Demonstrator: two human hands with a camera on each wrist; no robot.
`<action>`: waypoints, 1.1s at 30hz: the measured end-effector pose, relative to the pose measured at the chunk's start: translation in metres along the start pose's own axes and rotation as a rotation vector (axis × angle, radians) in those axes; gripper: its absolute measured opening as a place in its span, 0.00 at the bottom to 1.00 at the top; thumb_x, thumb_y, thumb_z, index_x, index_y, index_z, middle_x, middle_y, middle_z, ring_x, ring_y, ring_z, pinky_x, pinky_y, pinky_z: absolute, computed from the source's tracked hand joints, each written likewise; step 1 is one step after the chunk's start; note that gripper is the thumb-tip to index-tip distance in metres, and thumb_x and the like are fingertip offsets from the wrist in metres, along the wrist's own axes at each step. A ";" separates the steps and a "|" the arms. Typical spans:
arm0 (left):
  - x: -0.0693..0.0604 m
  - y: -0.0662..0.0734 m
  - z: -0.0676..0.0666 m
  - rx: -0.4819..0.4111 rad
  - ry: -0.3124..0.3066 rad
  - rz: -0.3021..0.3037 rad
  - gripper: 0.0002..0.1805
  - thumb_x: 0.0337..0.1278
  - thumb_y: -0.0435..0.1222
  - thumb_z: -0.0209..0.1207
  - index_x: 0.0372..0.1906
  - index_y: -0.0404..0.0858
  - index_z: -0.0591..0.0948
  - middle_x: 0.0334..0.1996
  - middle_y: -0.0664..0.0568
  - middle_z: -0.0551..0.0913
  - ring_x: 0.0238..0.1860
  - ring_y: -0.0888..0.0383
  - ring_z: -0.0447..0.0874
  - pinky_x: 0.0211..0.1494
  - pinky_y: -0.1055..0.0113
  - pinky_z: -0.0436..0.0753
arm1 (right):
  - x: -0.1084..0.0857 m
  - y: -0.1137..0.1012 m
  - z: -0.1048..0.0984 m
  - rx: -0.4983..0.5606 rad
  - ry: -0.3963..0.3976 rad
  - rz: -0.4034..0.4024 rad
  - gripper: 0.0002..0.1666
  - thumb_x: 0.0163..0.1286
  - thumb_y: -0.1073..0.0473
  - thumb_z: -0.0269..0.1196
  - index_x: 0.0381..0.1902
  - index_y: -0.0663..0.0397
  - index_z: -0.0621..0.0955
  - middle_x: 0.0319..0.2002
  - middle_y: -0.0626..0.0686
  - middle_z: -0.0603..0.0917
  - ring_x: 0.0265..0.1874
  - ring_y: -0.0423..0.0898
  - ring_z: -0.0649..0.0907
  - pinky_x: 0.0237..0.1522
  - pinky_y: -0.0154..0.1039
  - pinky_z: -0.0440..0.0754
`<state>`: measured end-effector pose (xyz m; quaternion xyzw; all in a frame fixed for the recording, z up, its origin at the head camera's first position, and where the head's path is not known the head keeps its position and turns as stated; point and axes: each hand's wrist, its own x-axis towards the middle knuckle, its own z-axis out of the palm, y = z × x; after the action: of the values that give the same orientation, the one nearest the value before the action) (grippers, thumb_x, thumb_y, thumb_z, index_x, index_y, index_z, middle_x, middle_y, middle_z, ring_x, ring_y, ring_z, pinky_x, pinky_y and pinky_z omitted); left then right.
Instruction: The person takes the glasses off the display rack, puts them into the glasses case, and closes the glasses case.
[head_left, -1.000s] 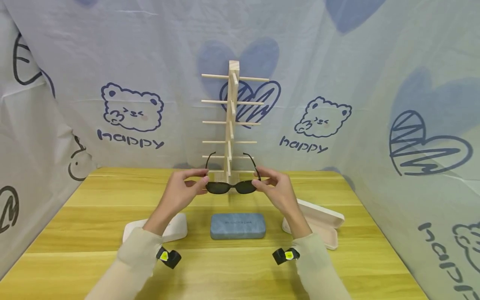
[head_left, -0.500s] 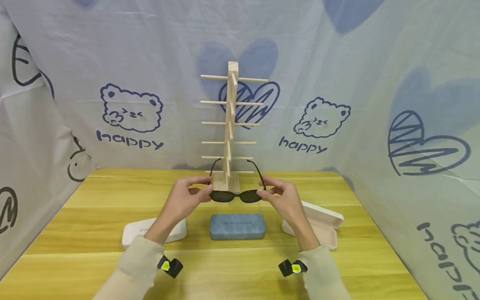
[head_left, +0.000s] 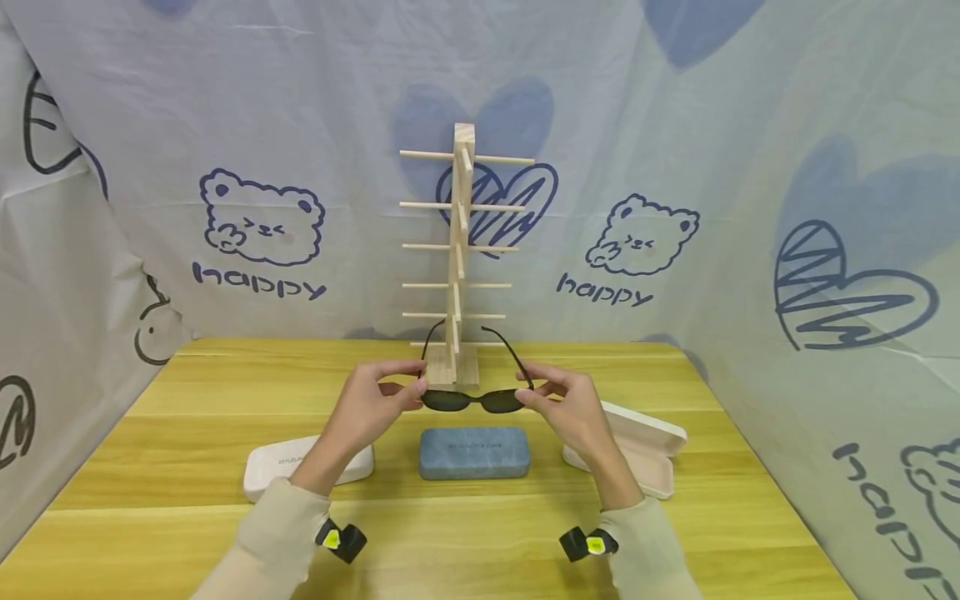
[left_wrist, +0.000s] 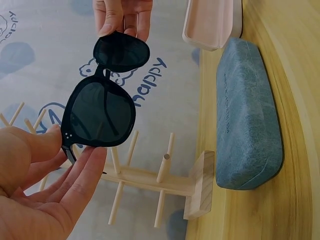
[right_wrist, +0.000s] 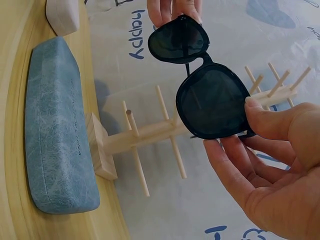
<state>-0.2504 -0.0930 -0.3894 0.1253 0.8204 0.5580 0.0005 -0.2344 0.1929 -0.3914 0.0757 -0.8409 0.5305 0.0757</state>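
A pair of black sunglasses [head_left: 501,402] with dark lenses hangs in the air in front of the wooden display rack [head_left: 459,250]. My left hand [head_left: 375,404] pinches its left end between thumb and fingers, near the hinge. At the other end, my right hand [head_left: 564,406] pinches the frame the same way. Both temples are unfolded and point away, toward the rack's lower pegs. In the left wrist view the lenses [left_wrist: 102,112] face the camera, with the left thumb at the frame's corner. The right wrist view shows the right thumb on the lens edge [right_wrist: 245,102].
A closed blue glasses case [head_left: 474,454] lies on the wooden table [head_left: 465,550] below the sunglasses. To the left is a closed white case [head_left: 279,463], partly behind the left forearm. An open white case [head_left: 652,433] lies right, partly covered by the right arm. A printed curtain [head_left: 360,100] hangs behind.
Both hands have lowered the sunglasses and drawn them slightly nearer and to the right, uncovering more of the rack's base. The grip at both ends stays the same.
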 end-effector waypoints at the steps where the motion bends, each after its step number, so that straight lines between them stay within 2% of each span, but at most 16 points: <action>1: 0.000 0.000 0.000 0.002 0.002 0.001 0.20 0.70 0.35 0.64 0.64 0.38 0.83 0.63 0.41 0.84 0.42 0.51 0.94 0.59 0.49 0.88 | 0.000 0.000 0.000 -0.004 0.000 -0.006 0.23 0.68 0.63 0.71 0.61 0.54 0.85 0.53 0.56 0.90 0.37 0.39 0.85 0.30 0.28 0.78; 5: -0.001 0.000 0.000 0.008 0.007 0.012 0.20 0.70 0.35 0.64 0.64 0.38 0.83 0.62 0.41 0.84 0.41 0.51 0.94 0.58 0.50 0.88 | -0.001 0.000 0.001 -0.011 -0.003 -0.016 0.21 0.68 0.63 0.71 0.59 0.55 0.86 0.51 0.56 0.91 0.37 0.40 0.85 0.29 0.29 0.77; 10: -0.002 0.001 -0.001 0.019 0.010 0.025 0.20 0.69 0.35 0.64 0.63 0.38 0.83 0.62 0.41 0.84 0.43 0.47 0.94 0.56 0.50 0.89 | -0.001 -0.001 0.002 0.004 -0.007 -0.025 0.19 0.68 0.64 0.71 0.57 0.55 0.87 0.50 0.56 0.91 0.36 0.41 0.84 0.28 0.29 0.76; 18: -0.004 0.002 -0.002 0.104 0.043 0.072 0.19 0.68 0.36 0.66 0.61 0.39 0.85 0.57 0.41 0.87 0.46 0.47 0.92 0.44 0.60 0.90 | -0.002 -0.001 0.004 0.015 -0.012 -0.034 0.18 0.68 0.65 0.70 0.56 0.58 0.87 0.51 0.60 0.90 0.37 0.41 0.84 0.28 0.29 0.77; 25: -0.003 0.001 -0.002 0.132 0.061 0.113 0.18 0.67 0.36 0.66 0.60 0.38 0.86 0.57 0.42 0.88 0.52 0.47 0.88 0.54 0.53 0.90 | -0.003 -0.002 0.004 0.012 -0.012 -0.035 0.17 0.68 0.65 0.70 0.55 0.57 0.88 0.51 0.60 0.90 0.37 0.42 0.84 0.29 0.29 0.78; 33: -0.003 0.001 -0.002 0.130 0.061 0.110 0.18 0.67 0.36 0.66 0.60 0.38 0.86 0.58 0.44 0.88 0.52 0.48 0.88 0.55 0.53 0.90 | -0.004 -0.002 0.005 0.012 -0.013 -0.042 0.16 0.69 0.65 0.69 0.54 0.58 0.88 0.52 0.61 0.89 0.39 0.45 0.84 0.37 0.28 0.82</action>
<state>-0.2473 -0.0954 -0.3881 0.1529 0.8462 0.5064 -0.0635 -0.2299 0.1876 -0.3927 0.0970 -0.8363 0.5334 0.0809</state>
